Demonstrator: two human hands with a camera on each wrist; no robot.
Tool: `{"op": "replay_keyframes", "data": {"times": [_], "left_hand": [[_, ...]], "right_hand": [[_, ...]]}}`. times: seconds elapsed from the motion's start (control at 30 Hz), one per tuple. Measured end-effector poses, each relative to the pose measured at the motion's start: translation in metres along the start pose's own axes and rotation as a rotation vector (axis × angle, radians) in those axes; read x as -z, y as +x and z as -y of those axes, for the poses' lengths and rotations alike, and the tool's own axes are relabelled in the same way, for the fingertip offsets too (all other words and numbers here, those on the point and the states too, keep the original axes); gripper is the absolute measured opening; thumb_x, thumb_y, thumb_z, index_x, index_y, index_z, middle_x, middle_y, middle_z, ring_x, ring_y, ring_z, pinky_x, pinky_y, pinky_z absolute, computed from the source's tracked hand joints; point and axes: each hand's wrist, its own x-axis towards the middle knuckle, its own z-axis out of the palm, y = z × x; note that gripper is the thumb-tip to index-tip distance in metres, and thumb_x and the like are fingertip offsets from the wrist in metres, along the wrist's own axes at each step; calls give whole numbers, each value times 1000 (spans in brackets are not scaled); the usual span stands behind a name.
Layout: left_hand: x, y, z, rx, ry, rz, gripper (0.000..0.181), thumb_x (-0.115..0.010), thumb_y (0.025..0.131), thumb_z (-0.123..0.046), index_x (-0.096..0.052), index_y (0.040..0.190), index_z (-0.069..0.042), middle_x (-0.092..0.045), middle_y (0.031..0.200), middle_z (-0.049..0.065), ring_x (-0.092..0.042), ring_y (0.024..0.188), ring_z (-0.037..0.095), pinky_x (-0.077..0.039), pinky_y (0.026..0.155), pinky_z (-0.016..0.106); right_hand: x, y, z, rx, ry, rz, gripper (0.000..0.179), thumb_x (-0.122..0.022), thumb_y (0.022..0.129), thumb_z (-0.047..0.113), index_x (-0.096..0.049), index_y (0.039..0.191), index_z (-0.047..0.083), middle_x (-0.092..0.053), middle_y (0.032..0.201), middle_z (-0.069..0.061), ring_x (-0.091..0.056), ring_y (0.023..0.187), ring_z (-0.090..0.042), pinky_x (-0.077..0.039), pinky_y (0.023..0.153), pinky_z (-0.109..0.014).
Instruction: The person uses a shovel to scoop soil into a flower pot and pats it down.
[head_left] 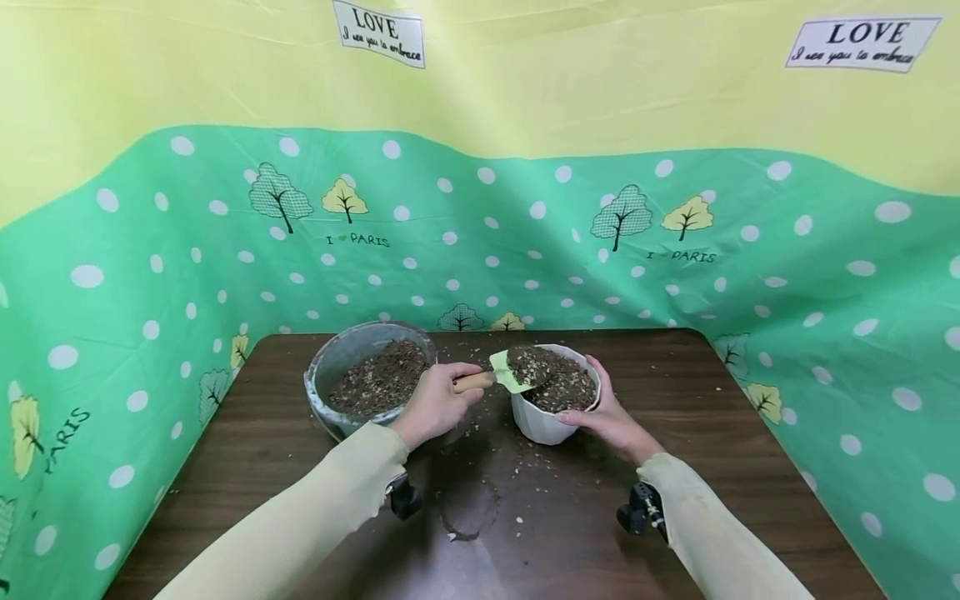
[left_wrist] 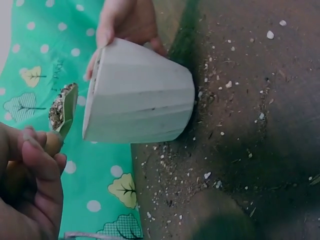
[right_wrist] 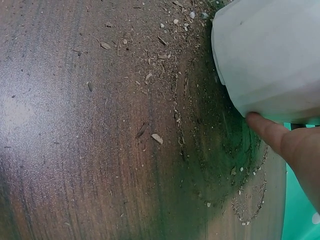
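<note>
My left hand [head_left: 437, 402] grips the wooden handle of a small garden trowel [head_left: 501, 372] with a pale green blade. Soil with white specks is heaped on the blade, which is over the near-full white flowerpot [head_left: 542, 425]. In the left wrist view, the loaded trowel [left_wrist: 71, 111] appears beside the rim of the pot [left_wrist: 142, 95]. My right hand [head_left: 611, 422] holds the pot's right side, thumb at the rim and fingers around the wall. Only one finger of the right hand [right_wrist: 280, 140] shows clearly against the pot [right_wrist: 272, 60] in the right wrist view.
Left of the pot stands a grey bucket [head_left: 321, 403] partly filled with dark soil. Crumbs of soil and white bits are scattered over the brown wooden table [head_left: 585, 517], with a ring of dirt [head_left: 468, 533] near the front. Green and yellow printed cloth [head_left: 480, 200] hangs around the table.
</note>
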Motion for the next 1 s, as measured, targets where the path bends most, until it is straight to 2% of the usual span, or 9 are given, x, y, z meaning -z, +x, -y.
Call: {"op": "replay_keyframes", "data": {"times": [0.13, 0.37, 0.6, 0.73, 0.87, 1.0], "left_hand": [[-5, -2, 1, 8, -5, 28, 38, -68, 95, -7, -63, 132, -4, -70, 109, 12, -58, 54, 11, -49, 52, 29], [-7, -4, 0, 20, 22, 19, 37, -66, 95, -6, -63, 132, -5, -69, 109, 13, -60, 54, 13, -49, 50, 29], [-10, -3, -3, 2, 130, -32, 35, -69, 94, -10, -67, 129, -9, -71, 110, 9, -63, 76, 12, -51, 63, 30], [-11, -2, -3, -13, 133, -69, 34, -68, 93, -8, -68, 127, -7, -71, 106, 9, -64, 76, 14, -52, 68, 31], [-10, -1, -2, -27, 144, -86, 34, -70, 92, -7, -68, 126, -7, -71, 109, 11, -66, 86, 16, -52, 72, 32], [-7, -1, -2, -21, 127, -70, 35, -70, 92, -6, -68, 127, -7, -70, 114, 12, -67, 92, 20, -52, 70, 33]], "right_hand": [[-1, 1, 0, 0, 10, 2, 114, -75, 85, 5, 10, 157, 28, 1, 158, -21, -41, 126, -44, -48, 90, -42], [-1, 2, 0, -8, 11, -6, 114, -76, 85, 5, 9, 157, 29, 0, 158, -21, -39, 128, -44, -47, 92, -41], [1, 1, -2, -3, 6, -12, 115, -76, 84, 6, 9, 157, 27, 0, 158, -22, -38, 128, -45, -47, 91, -41], [1, 0, -2, -3, -3, -18, 114, -77, 84, 6, 8, 157, 27, 0, 158, -21, -38, 129, -45, -47, 90, -41], [0, 1, -2, -8, -5, -19, 115, -77, 84, 6, 8, 157, 28, 0, 158, -21, -37, 129, -45, -47, 91, -42], [1, 1, -1, -12, -4, -20, 115, -77, 83, 6, 8, 157, 29, -1, 158, -20, -37, 130, -45, -47, 91, -42]]}}
